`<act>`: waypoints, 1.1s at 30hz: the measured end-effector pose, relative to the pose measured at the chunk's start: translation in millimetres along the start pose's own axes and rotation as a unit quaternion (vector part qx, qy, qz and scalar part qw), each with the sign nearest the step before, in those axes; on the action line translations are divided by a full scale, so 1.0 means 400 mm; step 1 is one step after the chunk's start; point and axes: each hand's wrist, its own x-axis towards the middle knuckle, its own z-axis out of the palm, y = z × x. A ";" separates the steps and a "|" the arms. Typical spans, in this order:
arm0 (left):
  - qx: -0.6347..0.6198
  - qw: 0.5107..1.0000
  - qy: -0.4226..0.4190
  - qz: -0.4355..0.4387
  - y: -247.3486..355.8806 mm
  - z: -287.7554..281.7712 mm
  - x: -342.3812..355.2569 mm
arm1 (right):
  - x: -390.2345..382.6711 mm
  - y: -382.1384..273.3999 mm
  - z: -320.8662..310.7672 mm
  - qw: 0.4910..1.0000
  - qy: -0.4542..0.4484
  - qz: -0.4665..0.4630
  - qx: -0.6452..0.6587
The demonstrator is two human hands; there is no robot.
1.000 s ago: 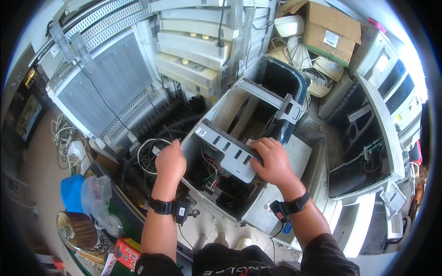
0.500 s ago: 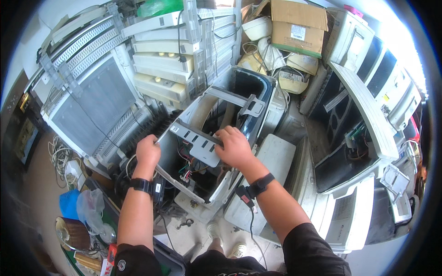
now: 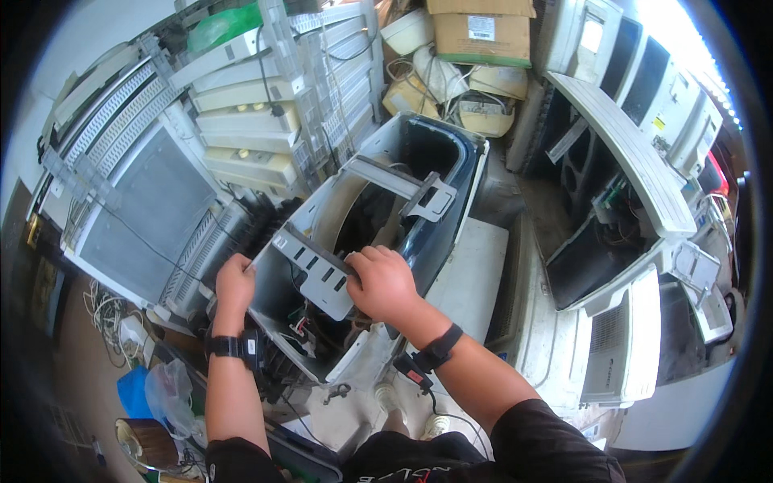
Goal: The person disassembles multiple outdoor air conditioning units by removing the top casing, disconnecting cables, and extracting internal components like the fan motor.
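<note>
The open-topped, dark-blue-sided boxy casing point(image 3: 435, 229) stands ahead of me, my left hand point(image 3: 234, 285) curled on its left edge, my right hand point(image 3: 383, 283) clamped on its slotted grey metal crossbar point(image 3: 327, 301), which could bend if pulled unevenly.

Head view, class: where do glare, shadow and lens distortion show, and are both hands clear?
Head view: glare washes out the upper right; head view: black fills the corners, the inside of the casing is shadowed, and perforated strips at upper left look bowed; head view: left hand and right hand are well lit, outlines readable.
</note>
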 end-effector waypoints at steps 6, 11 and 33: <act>0.032 0.997 0.059 0.048 0.010 -0.001 -0.078 | -0.027 0.011 -0.036 0.999 0.000 -0.025 0.022; 0.032 0.998 0.049 -0.033 0.013 -0.024 -0.136 | -0.013 0.034 -0.063 0.994 -0.021 -0.086 0.059; 0.060 0.996 -0.065 -0.015 -0.358 -0.024 0.069 | 0.009 -0.025 0.026 0.982 -0.114 0.121 0.089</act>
